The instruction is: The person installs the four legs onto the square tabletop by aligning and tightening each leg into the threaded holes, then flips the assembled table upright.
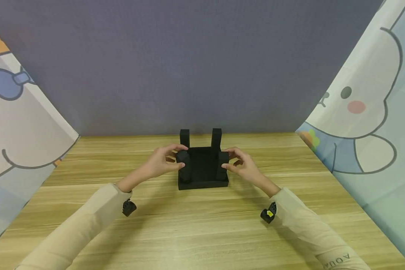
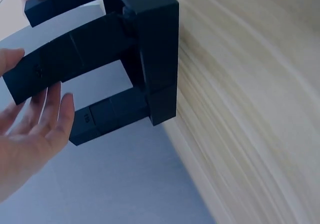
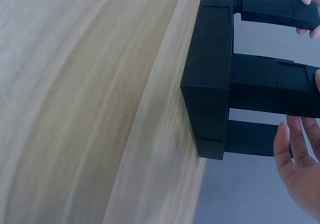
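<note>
A black square base with raised edges sits on the wooden table, black posts rising from its corners. My left hand pinches the upper end of the front left post between thumb and fingers. That post leans a little, and the right wrist view shows a narrow joint between its foot and the base. With thumb and fingers, my right hand holds the top of the front right post, which stands straight in the right wrist view. Both back posts, left and right, stand untouched.
Wood-grain table surrounds the base. A grey-blue panel rises behind the table's far edge. Cartoon-printed curtains hang at the left and right. Small black devices sit at the left wrist and right wrist.
</note>
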Tool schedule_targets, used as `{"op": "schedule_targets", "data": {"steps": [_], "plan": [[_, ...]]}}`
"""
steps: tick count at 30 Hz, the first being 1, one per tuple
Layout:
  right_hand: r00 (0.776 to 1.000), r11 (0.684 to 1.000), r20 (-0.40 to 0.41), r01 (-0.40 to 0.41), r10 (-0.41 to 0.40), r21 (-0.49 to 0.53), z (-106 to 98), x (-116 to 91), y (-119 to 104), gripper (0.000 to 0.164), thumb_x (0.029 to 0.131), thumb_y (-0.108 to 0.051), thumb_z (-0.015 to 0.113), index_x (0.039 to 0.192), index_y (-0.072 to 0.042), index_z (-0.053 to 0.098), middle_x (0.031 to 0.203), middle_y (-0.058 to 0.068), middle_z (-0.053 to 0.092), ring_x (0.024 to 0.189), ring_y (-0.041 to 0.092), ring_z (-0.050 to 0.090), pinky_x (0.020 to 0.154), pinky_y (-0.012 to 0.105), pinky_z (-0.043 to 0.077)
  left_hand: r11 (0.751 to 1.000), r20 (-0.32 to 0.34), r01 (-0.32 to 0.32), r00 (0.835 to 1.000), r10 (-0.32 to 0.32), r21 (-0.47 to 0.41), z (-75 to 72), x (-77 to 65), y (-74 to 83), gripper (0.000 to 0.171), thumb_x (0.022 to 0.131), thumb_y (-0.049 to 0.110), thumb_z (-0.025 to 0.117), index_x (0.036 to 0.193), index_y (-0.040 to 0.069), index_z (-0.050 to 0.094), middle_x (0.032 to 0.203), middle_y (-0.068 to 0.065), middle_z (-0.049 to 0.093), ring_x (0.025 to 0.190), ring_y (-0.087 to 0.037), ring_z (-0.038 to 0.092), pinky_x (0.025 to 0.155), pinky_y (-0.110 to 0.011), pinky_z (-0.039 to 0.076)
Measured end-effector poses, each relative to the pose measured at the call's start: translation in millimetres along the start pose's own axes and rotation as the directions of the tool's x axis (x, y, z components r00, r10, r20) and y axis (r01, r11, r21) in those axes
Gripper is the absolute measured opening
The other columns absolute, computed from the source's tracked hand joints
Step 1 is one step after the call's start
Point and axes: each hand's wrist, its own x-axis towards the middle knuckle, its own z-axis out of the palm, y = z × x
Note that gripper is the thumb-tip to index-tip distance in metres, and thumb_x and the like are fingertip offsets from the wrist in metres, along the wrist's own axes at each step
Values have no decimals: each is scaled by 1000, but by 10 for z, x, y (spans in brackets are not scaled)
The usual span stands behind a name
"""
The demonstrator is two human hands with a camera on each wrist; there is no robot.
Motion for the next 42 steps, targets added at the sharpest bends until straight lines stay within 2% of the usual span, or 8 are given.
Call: {"op": "schedule_targets", "data": {"steps": [5,9,19,24,28,33,38,42], "plan": [[1000,1000,3,-1,1,-4,1,4,-2,40,81,-1,67,117,5,52,103,22,57,95,32,54,73,42,50,1000,62,5,998,-4,-4,-39,21,-4,48,81,10,68,126,10,52,121,-14,55,98,-29,62,80,-39,53],[1000,1000,4,-4,4,-8,2,6,-4,40,81,-1,67,117,5,53,103,22,58,95,33,54,72,40,50,999,61,28,998,-27,-18,-27,16,-4,48,82,10,68,127,12,52,124,-14,54,101,-29,61,82,-39,53],[1000,1000,4,4,-4,5,4,4,-2,40,81,0,66,117,6,52,102,23,57,95,34,54,72,43,50,998,-118,54,991,-58,-40,127,-73,-7,48,80,10,71,124,8,52,117,-14,56,92,-27,62,79,-40,54],[1000,1000,3,6,-6,8,5,2,5,39,81,0,66,117,5,52,102,23,57,94,33,54,72,43,50,997,-142,68,987,-74,-45,140,-89,-21,45,80,10,70,121,11,54,114,-12,58,92,-27,63,77,-40,54],[1000,1000,5,3,-3,9,7,1,7,40,81,-1,66,117,5,52,103,23,57,95,33,54,72,43,50,999,-113,41,993,-45,-34,119,-85,-39,45,80,10,70,122,10,53,118,-14,57,94,-29,62,79,-43,53],[1000,1000,5,1,-1,8,6,1,4,40,81,0,66,118,5,52,103,23,57,95,33,54,72,43,50,999,-6,10,1000,-10,-42,27,-54,-39,45,82,7,67,124,7,51,124,-16,53,101,-32,59,81,-44,52],[1000,1000,5,-4,4,11,5,-1,0,40,81,-1,66,118,5,52,103,24,58,95,33,54,72,42,50,999,99,9,995,-5,-38,-64,-20,-38,45,83,4,65,126,7,49,128,-16,50,107,-33,56,82,-42,52],[1000,1000,3,-1,1,12,3,-2,-3,40,81,-1,66,118,5,52,103,24,58,95,33,54,72,42,50,999,136,0,991,6,-44,-103,-4,-42,45,83,2,64,125,7,49,129,-15,50,109,-34,55,82,-41,52]]}}
